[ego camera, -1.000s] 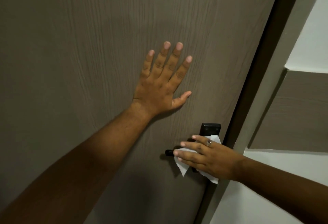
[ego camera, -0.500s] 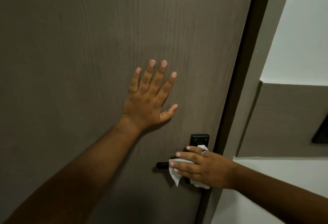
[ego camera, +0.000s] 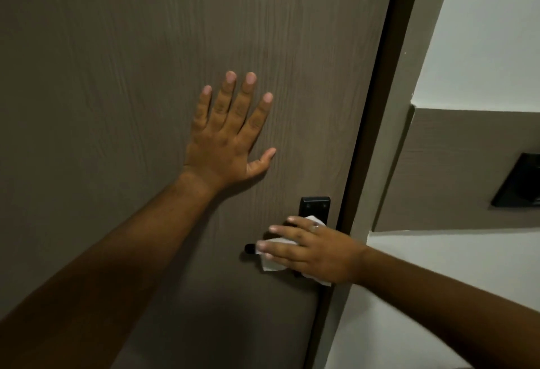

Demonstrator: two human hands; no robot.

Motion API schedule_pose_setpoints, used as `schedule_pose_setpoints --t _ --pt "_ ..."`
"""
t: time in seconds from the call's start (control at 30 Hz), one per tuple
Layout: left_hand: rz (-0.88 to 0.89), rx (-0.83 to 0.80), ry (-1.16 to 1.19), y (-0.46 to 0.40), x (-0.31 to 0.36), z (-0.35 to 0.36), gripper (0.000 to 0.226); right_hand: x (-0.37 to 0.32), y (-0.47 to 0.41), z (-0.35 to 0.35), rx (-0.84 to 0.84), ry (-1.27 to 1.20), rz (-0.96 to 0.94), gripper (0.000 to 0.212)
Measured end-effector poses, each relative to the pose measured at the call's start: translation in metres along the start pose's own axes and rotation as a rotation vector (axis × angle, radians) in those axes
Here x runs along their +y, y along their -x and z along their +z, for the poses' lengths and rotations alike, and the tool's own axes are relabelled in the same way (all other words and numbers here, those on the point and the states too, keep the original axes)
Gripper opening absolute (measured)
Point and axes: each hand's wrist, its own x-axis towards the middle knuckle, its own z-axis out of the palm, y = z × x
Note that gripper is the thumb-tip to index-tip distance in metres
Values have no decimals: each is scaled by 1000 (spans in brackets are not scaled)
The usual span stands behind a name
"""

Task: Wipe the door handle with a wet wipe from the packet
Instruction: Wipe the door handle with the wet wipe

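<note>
Left hand [ego camera: 230, 146]: laid flat on the door [ego camera: 146, 76], fingers spread, nothing held; judged to be bracing the door.
Right hand [ego camera: 309, 248]: fingers mostly straight, only loosely curled, pressed over the wet wipe [ego camera: 273, 263] on the handle; a ring is seen on one finger.
Wet wipe: white, crumpled, trapped between the right palm and the handle; edges are seen below the fingers and above the knuckles.
Door handle [ego camera: 249, 248]: black lever, mostly covered by wipe and hand; only the left tip is exposed. The black backplate [ego camera: 315, 207] is visible above the hand.
Packet: not in view.
Done: a wipe is out of the packet and has been brought onto the handle.
In progress: wiping, judged from wipe contact along the lever.
Left: the bare lever tip is not covered by the wipe; the underside and backplate cannot be confirmed as wiped. How much of the lever has been cleaned cannot be told.
Progress estimate: mid-wipe, past halfway through the task.
Nearby: door frame [ego camera: 380, 164] just right of the handle; a black wall plate [ego camera: 520, 184] well apart on the wall.
</note>
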Motion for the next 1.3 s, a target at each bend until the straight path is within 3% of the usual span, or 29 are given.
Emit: schedule_pose_setpoints --t 0.1,0.33,0.5,0.77,0.93,1.13,1.3 --pt "-2 -2 -4 -1 0 0 86 10 28 4 -37 76 24 120" --pt "1 -11 -14 -3 2 -1 85 0 -22 0 84 126 -44 86" --pt "-6 -11 -14 -2 1 -1 85 -16 -53 -4 75 122 -25 93" --pt "-9 -14 -7 0 0 2 87 1 16 9 57 177 103 101" --pt "-3 -13 -3 -2 0 2 86 -3 -7 8 53 153 50 115" --pt "-10 -18 15 -2 2 1 87 -16 -39 -3 47 84 41 106" --pt "-13 -18 -2 0 3 -1 85 -38 -87 -3 144 128 19 63"
